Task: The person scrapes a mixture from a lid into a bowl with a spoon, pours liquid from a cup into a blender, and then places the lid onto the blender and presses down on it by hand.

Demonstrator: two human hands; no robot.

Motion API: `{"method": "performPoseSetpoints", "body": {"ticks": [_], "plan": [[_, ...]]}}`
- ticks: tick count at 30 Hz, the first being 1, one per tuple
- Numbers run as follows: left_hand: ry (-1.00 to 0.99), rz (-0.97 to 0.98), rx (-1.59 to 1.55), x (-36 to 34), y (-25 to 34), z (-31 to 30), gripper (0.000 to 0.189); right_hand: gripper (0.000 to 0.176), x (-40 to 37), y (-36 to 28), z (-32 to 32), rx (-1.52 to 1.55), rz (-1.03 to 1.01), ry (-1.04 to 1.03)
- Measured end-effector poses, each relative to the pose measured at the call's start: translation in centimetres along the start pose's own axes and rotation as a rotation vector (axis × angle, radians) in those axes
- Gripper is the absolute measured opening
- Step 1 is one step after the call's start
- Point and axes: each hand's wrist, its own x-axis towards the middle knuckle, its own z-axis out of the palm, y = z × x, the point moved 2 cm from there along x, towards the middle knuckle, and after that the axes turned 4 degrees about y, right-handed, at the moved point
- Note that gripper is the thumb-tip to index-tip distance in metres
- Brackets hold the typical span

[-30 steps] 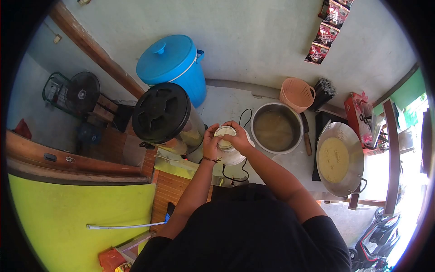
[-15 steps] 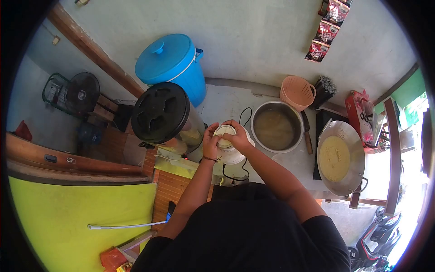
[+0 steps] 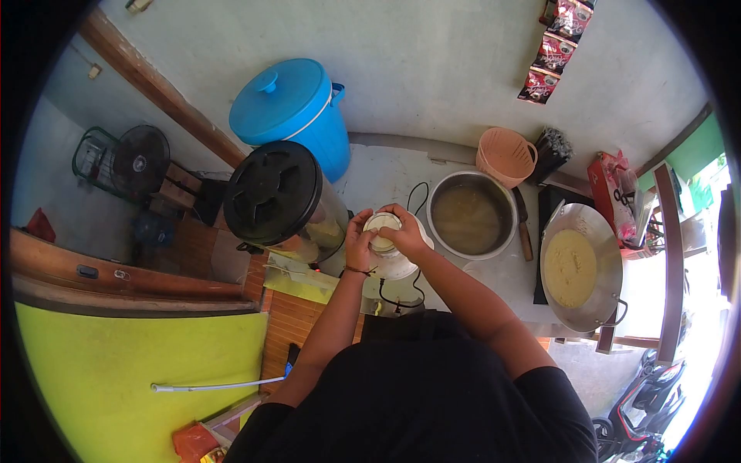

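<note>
Both of my hands grip a small blender jar [image 3: 382, 231] that sits on a white blender base [image 3: 395, 266] at the counter's near edge. My left hand [image 3: 358, 241] wraps the jar's left side and my right hand [image 3: 404, 230] covers its right side and rim. Pale creamy contents show inside the jar. A black power cord [image 3: 397, 297] runs from the base toward my body.
A dispenser with a black lid [image 3: 272, 190] stands just left of the blender, a blue lidded bucket [image 3: 289, 108] behind it. A steel pot of cloudy liquid [image 3: 472, 216] sits right of my hands, then a wok of yellow batter [image 3: 577, 268] and a pink basket [image 3: 505, 158].
</note>
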Motion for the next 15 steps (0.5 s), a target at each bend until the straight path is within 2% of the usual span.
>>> {"method": "performPoseSetpoints", "body": {"ticks": [15], "plan": [[-0.009, 0.007, 0.006, 0.04, -0.08, -0.05, 0.045, 0.039, -0.01, 0.01, 0.01, -0.014, 0.004, 0.008]]}}
